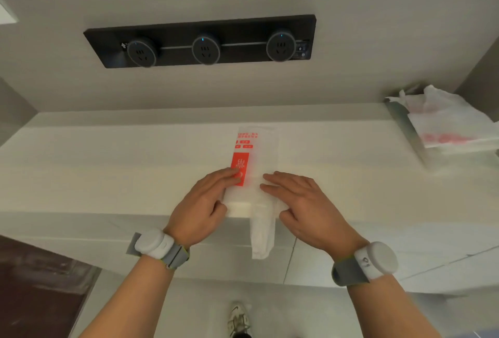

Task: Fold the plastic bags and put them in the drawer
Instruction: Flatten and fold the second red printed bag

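On my feed, left hand (204,201) and right hand (306,206), fingers flat, pressing folded plastic bag (259,148) on counter (108,164), one end overhanging.

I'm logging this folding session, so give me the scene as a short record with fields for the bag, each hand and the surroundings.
plastic bag: white with red print, folded into a strip on the counter, near end hanging over the edge
left hand: fingers flat on the strip
right hand: fingers flat on the strip
other bags: pile, far right
wall: socket rail
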Motion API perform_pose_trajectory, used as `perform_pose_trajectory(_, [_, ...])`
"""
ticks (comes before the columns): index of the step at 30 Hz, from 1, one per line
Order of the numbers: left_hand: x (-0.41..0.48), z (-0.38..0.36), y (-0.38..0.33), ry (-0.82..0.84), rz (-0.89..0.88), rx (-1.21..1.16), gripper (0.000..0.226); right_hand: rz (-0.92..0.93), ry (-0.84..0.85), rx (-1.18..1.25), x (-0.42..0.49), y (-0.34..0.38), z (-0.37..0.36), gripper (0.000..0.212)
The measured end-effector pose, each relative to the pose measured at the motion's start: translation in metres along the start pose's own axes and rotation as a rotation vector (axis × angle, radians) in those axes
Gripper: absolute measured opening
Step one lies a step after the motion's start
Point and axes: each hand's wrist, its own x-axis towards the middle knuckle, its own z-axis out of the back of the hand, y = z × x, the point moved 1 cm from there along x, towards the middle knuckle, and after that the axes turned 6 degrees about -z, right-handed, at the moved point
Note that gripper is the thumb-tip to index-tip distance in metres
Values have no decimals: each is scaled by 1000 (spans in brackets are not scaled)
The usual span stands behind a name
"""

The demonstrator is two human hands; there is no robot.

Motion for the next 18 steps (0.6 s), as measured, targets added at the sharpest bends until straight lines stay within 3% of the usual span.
perform_pose_trajectory(5, [-11, -1, -7, 30, -31, 15, 63, 25, 41, 37, -7, -1, -4, 67])
perform_pose_trajectory(9, [-20, -7, -12, 39, -47, 55, 66, 69, -16, 32, -14, -7, -11, 52])
perform_pose_trajectory(13, [-26, -17, -16, -71, -75, 79, 56, 79, -107, 41, -15, -6, -14, 40])
perform_pose_trajectory(18, [-30, -22, -23, -168, -30, 8, 44, 69, -101, 66, -12, -3, -6, 34])
